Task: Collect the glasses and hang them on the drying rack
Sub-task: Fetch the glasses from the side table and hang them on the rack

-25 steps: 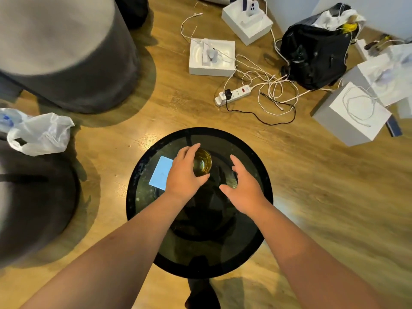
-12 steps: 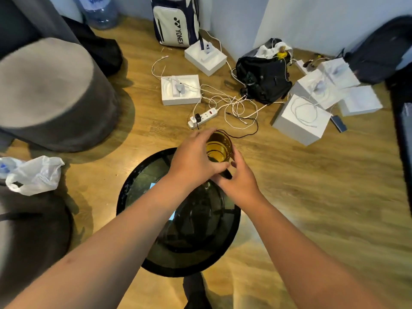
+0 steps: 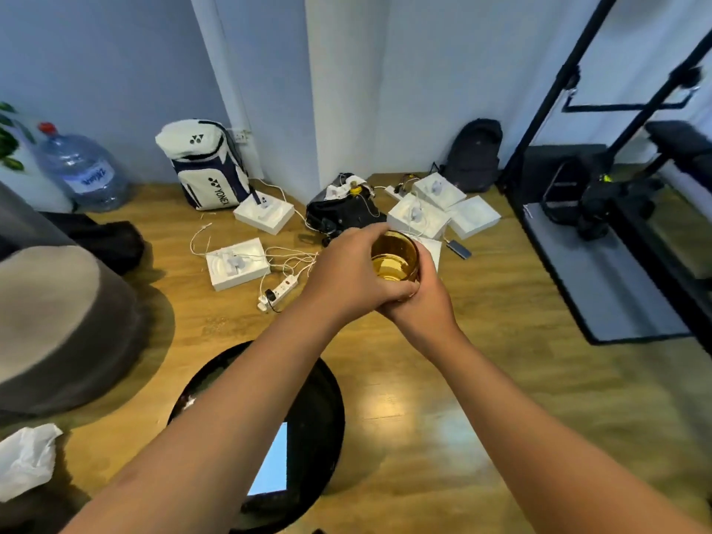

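Left hand (image 3: 346, 277) and right hand (image 3: 420, 302) both wrap around an amber glass (image 3: 395, 256), held upright; the dark round surface (image 3: 323, 425) lies below them.

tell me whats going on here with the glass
A person holds an amber see-through glass in both hands, lifted clear of the round black glass table below. The left hand wraps its near side, and the right hand cups it from beneath. No drying rack is clearly in view.
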### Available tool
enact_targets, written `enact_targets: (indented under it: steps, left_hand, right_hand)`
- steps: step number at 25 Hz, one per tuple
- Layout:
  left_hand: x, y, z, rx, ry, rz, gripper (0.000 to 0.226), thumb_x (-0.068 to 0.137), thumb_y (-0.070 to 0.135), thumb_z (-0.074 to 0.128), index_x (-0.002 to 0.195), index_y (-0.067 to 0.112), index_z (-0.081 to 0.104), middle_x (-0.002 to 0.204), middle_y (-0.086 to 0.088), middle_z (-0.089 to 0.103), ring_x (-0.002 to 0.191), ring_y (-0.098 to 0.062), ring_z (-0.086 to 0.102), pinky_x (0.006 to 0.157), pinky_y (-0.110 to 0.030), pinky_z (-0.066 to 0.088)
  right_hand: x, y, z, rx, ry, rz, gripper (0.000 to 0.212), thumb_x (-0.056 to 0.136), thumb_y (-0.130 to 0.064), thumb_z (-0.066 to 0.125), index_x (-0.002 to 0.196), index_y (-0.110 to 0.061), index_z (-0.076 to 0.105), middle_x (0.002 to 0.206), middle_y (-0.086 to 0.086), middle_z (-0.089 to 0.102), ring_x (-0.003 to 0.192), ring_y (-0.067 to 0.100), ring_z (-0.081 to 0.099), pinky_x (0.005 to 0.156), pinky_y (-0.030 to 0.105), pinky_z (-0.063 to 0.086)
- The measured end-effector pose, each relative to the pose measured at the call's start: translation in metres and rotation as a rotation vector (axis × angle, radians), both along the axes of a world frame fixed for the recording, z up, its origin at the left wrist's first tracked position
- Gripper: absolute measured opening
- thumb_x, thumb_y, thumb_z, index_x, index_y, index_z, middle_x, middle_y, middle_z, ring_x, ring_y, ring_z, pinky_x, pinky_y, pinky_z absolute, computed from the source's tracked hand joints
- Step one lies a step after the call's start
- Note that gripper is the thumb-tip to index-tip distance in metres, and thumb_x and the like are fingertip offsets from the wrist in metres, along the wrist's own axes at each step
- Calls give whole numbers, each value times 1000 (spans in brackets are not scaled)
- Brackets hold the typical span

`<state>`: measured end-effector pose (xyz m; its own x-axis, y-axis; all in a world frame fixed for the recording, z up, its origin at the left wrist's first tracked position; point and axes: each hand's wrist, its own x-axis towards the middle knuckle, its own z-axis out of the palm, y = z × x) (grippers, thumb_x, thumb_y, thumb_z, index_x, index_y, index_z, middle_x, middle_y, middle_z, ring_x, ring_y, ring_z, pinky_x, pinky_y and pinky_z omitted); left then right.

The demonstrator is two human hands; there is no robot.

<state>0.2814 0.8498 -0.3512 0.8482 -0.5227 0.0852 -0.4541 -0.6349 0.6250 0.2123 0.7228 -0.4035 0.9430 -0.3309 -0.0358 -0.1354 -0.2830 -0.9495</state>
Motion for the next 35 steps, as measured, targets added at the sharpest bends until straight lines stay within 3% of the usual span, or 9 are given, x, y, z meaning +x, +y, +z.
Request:
enact_targets:
  steps: [3,8,12,16,20,23,25,29,35]
  left_hand:
    - [-34,-43,46,-70,47,-93,119,63,66,89,161,36,29,156,6,48,139,-16,49,103,-31,46]
    - [-148,-115,112,-286,143,-273,119,71,62,87,163,44,13,167,11,32,148,-9,35,109,-25,37]
    - [-234,-187,143,-355,152,-362,106,80,57,82,163,41,19,167,14,32,138,3,32,99,-11,33]
    - [-311,-262,168,-356,178,-506,103,78,72,73,161,49,17,164,11,38,147,-12,40,106,-35,43]
    - [-367,-314,175,-306,199,-612,110,69,87,67,160,53,15,163,13,39,145,-12,43,106,-36,44]
    - [-416,-365,183,-300,232,-735,108,68,95,57,159,55,16,159,17,41,142,-7,44,112,-44,45]
    - [-451,-406,195,-326,292,-827,97,77,93,49,160,53,19,158,16,43,140,-6,46,113,-39,44]
    - [-511,-485,205,-346,403,-958,64,99,65,39,160,47,29,158,11,44,141,-1,41,97,-6,32]
    - [-590,-605,205,-314,506,-1146,65,96,72,36,156,48,37,161,16,41,147,-2,36,111,-21,28]
  right_hand:
    - [-41,-42,44,-15,-75,-63,97,71,-16,95,149,-32,41,139,-9,57,129,14,56,101,36,56]
    - [-154,-128,120,-62,-197,-238,91,68,-41,94,145,-36,45,135,-11,62,125,11,60,99,40,59]
    - [-252,-195,167,-146,-220,-343,93,66,-48,96,143,-38,45,131,-14,63,121,6,61,97,32,57]
    - [-365,-262,204,-167,-242,-490,87,71,-45,93,141,-36,43,125,-22,56,118,5,57,93,21,53]
    - [-462,-317,229,-196,-244,-639,98,67,-52,94,147,-37,39,133,-17,55,123,8,55,95,23,53]
    - [-530,-355,247,-208,-253,-756,94,67,-51,94,143,-40,41,129,-23,55,119,4,57,86,15,50]
    - [-569,-380,256,-212,-264,-847,92,67,-51,95,141,-40,42,126,-24,55,115,1,56,82,12,46]
    - [-640,-427,262,-184,-265,-1027,91,66,-49,96,140,-35,45,127,-17,60,115,4,59,81,13,47]
    - [-749,-507,274,-225,-196,-1299,92,66,-49,95,142,-33,45,127,-12,58,117,13,58,88,25,49]
